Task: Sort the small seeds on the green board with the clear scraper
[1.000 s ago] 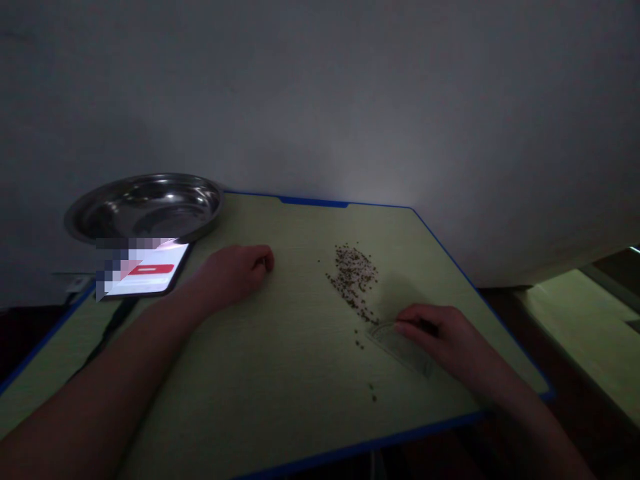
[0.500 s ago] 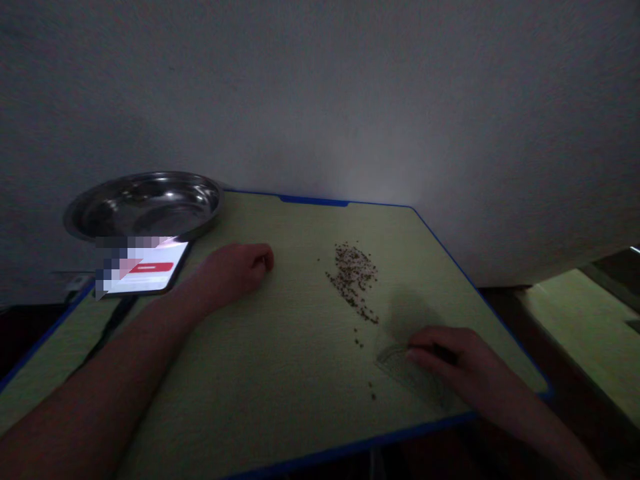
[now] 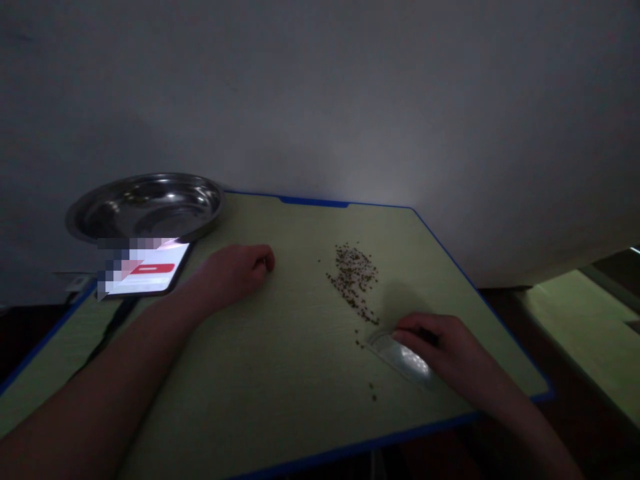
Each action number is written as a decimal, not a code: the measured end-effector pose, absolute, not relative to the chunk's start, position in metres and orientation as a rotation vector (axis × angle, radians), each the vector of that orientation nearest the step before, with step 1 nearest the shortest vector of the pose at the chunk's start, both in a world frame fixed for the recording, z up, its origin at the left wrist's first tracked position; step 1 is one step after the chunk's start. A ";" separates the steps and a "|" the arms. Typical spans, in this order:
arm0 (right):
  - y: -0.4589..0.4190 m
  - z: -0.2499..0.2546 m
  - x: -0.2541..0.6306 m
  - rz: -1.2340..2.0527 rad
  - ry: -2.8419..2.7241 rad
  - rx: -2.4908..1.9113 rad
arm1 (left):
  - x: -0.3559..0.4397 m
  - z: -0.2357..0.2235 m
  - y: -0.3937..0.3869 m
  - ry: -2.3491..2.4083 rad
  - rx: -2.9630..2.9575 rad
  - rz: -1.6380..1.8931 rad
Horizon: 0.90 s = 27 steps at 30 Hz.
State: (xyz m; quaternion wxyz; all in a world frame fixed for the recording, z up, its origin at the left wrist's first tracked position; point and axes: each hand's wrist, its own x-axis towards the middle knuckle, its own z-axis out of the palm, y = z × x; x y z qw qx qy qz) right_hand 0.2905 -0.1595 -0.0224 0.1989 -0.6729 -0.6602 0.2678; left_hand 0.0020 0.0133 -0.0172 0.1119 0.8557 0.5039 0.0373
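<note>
Between the thumb and fingers of my right hand (image 3: 440, 343) is a clear plastic protractor (image 3: 403, 357), tilted, with light glinting off its face. Its left end is close to a few loose dark grains. Beyond it a patch of small dark and pale grains (image 3: 355, 273) lies spread over the pale green table top (image 3: 280, 373), with several strays nearer the front. My left hand (image 3: 240, 270) rests on the table left of the grains, fingers curled in; whether anything is inside them is hidden.
A wide steel basin (image 3: 150, 207) stands at the back left. In front of it lies a lit tablet (image 3: 150, 270), with a dark strap or cable (image 3: 110, 330) nearby. The table has a blue edge, and a wall (image 3: 320, 100) rises behind it.
My right hand has moved a little left and away from me, bringing the protractor closer to the stray grains. The protractor now catches the light. My left hand stays put.
</note>
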 end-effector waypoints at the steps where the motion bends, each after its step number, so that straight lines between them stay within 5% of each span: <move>1: -0.159 -0.022 0.290 0.747 -1.852 -1.874 | 0.002 -0.017 0.013 1.484 2.511 0.107; 27: -0.178 -0.021 0.282 0.768 -1.957 -1.869 | 0.001 -0.019 0.014 1.476 2.508 0.137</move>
